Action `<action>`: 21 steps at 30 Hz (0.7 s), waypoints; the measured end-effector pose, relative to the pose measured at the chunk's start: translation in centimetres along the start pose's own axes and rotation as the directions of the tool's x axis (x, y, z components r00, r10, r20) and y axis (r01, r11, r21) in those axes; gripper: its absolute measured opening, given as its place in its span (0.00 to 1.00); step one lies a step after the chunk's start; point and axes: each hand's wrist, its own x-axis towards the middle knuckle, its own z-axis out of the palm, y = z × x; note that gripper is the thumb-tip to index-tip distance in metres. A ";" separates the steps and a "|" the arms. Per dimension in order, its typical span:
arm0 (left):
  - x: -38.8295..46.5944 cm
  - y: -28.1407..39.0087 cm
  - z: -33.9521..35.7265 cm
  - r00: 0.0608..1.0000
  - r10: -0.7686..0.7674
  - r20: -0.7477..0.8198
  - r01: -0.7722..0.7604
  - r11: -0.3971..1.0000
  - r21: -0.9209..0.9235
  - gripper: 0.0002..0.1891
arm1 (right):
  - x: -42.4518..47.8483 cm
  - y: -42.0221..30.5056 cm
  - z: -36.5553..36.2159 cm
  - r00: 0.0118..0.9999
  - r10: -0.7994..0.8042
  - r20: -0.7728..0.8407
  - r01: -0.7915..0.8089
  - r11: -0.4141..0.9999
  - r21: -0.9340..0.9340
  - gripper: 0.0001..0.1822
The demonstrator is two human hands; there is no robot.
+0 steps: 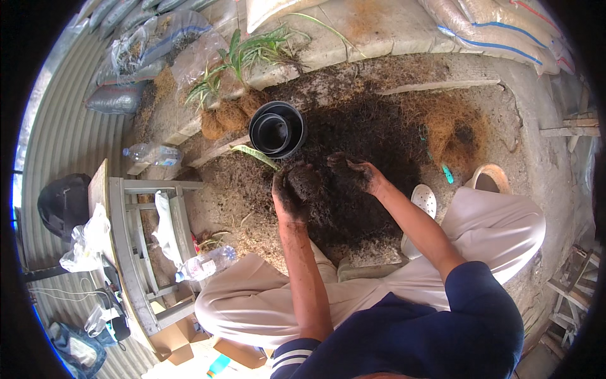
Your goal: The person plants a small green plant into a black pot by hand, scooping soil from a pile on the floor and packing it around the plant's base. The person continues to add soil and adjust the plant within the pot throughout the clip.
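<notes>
My left hand [287,196] is coated in dark soil and cups a root ball [304,182] packed with soil and fine roots. A long variegated leaf [256,155] extends from beside that hand toward the upper left; its join to the root ball is hidden. To the right, my right hand [355,171] hovers above the soil, dirty and curled, with thumb and fingers apart. Any loose soil in its palm is hard to make out. Beneath both hands spreads a heap of dark potting soil [374,135]. Just beyond the left hand stand nested black plastic pots [278,129].
Coir-wrapped root balls [230,116] with leafy plants [236,57] line the ledge. Brown fiber [450,123] and a green-handled tool [447,174] lie right. A metal-framed stool [137,241] and plastic bottles [206,264] are left. Filled sacks [502,28] sit behind.
</notes>
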 end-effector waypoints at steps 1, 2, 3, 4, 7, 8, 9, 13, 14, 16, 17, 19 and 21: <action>-0.1 0.1 0.4 1.000 0.011 0.013 -0.012 1.000 0.028 0.22 | 0.0 -0.1 0.5 1.000 0.002 0.010 -0.002 1.000 0.000 0.25; -0.2 0.1 0.6 0.999 0.022 0.027 -0.024 0.998 0.057 0.22 | 0.1 -0.1 1.1 1.000 -0.005 0.008 0.005 1.000 -0.005 0.25; 0.0 -0.1 0.6 0.998 0.032 0.047 -0.035 0.997 0.069 0.22 | 0.2 -0.1 1.6 1.000 -0.011 0.007 0.011 1.000 -0.009 0.25; 0.2 -0.3 0.6 0.997 0.042 0.067 -0.047 0.996 0.081 0.22 | 0.3 -0.1 2.0 1.000 -0.017 0.006 0.017 1.000 -0.014 0.25; 0.4 -0.8 0.9 0.998 0.030 0.058 -0.040 0.982 0.185 0.21 | 0.5 -0.6 3.9 1.000 0.004 -0.019 -0.005 1.000 -0.018 0.24; 0.4 -0.9 0.9 0.999 0.022 0.042 -0.031 0.973 0.231 0.20 | 0.6 -0.9 4.7 0.999 0.029 -0.041 -0.027 0.998 0.056 0.24; 0.4 -1.2 1.0 1.000 0.025 0.016 -0.027 0.986 0.162 0.20 | 0.7 -1.3 5.5 0.997 0.055 -0.060 -0.047 0.990 0.130 0.23; 0.8 -2.5 -1.2 0.995 0.035 0.097 -0.022 0.991 -0.132 0.22 | 1.6 -1.6 7.1 0.991 0.103 -0.088 -0.076 0.961 0.267 0.20; 1.1 -2.8 -2.3 0.986 0.046 0.163 -0.011 0.978 -0.208 0.22 | 1.5 -1.6 7.2 0.992 0.076 -0.098 -0.052 0.973 0.227 0.20; 1.0 -3.1 -2.8 0.975 0.016 0.221 0.043 0.966 -0.257 0.22 | 1.5 -1.3 7.0 0.993 0.020 -0.118 -0.003 0.989 0.146 0.19; 1.0 -3.2 -3.0 0.968 0.003 0.249 0.069 0.958 -0.280 0.23 | 1.4 -1.3 6.8 0.993 0.026 -0.112 -0.012 0.992 0.125 0.18; 0.6 -3.0 -1.1 0.974 0.019 0.226 0.054 0.949 -0.309 0.22 | 1.3 -1.3 7.0 0.994 0.045 -0.103 -0.035 0.995 0.089 0.17; 0.7 -2.8 -0.5 0.980 0.025 0.198 0.045 0.938 -0.343 0.21 | 1.1 -1.2 7.0 0.997 0.047 -0.061 -0.036 0.985 0.170 0.17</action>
